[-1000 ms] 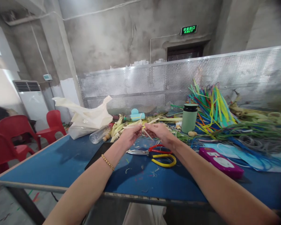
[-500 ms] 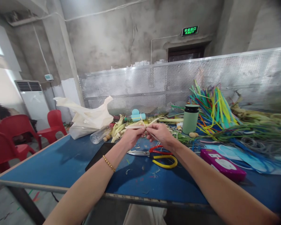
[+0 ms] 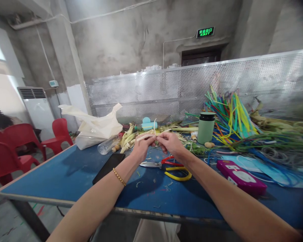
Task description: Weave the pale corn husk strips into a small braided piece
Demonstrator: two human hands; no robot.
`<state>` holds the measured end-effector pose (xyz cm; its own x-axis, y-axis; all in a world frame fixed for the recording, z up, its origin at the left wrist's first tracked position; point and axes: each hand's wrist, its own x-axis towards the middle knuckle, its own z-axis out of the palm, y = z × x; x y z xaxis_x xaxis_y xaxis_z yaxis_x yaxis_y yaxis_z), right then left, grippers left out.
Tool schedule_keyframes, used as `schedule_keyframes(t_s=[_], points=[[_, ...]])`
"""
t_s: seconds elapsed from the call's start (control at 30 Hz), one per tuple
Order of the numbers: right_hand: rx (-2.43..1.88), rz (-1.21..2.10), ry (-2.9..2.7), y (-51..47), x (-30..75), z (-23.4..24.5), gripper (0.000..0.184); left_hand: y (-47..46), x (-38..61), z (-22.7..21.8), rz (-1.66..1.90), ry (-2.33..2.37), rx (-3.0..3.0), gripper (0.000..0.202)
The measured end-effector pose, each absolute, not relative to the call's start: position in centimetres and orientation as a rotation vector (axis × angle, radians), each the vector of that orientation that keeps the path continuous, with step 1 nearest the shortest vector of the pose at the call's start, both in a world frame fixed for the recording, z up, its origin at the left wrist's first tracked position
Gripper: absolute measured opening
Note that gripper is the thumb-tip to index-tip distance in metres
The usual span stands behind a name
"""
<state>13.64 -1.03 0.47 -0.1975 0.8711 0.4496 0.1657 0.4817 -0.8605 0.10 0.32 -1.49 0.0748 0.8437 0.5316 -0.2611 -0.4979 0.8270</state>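
Observation:
Over the middle of the table my two hands meet, fingertips nearly touching. My left hand [image 3: 141, 148], with a gold bead bracelet at its wrist, pinches pale flat strips [image 3: 144, 136] that look like corn husk. One thin strip end [image 3: 155, 124] stands upright between the hands. My right hand [image 3: 172, 143] is pinched closed on the same strips where they cross; its fingertips partly hide the crossing. Just below the hands lie shears [image 3: 178, 174] with one red and one yellow handle, blades pointing left. A dark phone or tablet [image 3: 108, 168] lies beneath my left forearm.
Husks [image 3: 128, 139], a clear bottle [image 3: 106, 147] and a white plastic bag [image 3: 98, 127] lie back left. A green jar [image 3: 206, 129], colourful strips [image 3: 238, 116], a purple box [image 3: 241, 176] and blue masks [image 3: 255, 164] are at right. Red chairs [image 3: 60, 132] stand left.
The thin strip end between my hands has swung from leaning left to nearly upright. My left hand has turned slightly, and both hands stay close together over the same spot.

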Motion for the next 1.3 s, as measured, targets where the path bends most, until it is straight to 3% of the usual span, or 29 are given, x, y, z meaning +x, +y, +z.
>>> schedule_keyframes(t_s=[0.53,0.73,1.03,1.3], points=[[-0.975,0.783,-1.621,-1.1,12.9,-0.3,0.017,0.2,0.8,-1.4,1.467,0.56,1.003,0.015],[-0.987,0.958,-1.545,-0.4,13.9,0.1,0.028,0.4,0.4,-1.1,1.392,0.507,1.054,0.013],[-0.926,0.756,-1.48,-0.6,14.3,1.0,0.018,0.4,0.4,-0.8,1.228,0.517,1.153,0.013],[-0.91,0.658,-1.552,-0.4,14.0,0.5,0.017,0.5,0.5,-1.3,1.388,0.496,1.237,0.025]])
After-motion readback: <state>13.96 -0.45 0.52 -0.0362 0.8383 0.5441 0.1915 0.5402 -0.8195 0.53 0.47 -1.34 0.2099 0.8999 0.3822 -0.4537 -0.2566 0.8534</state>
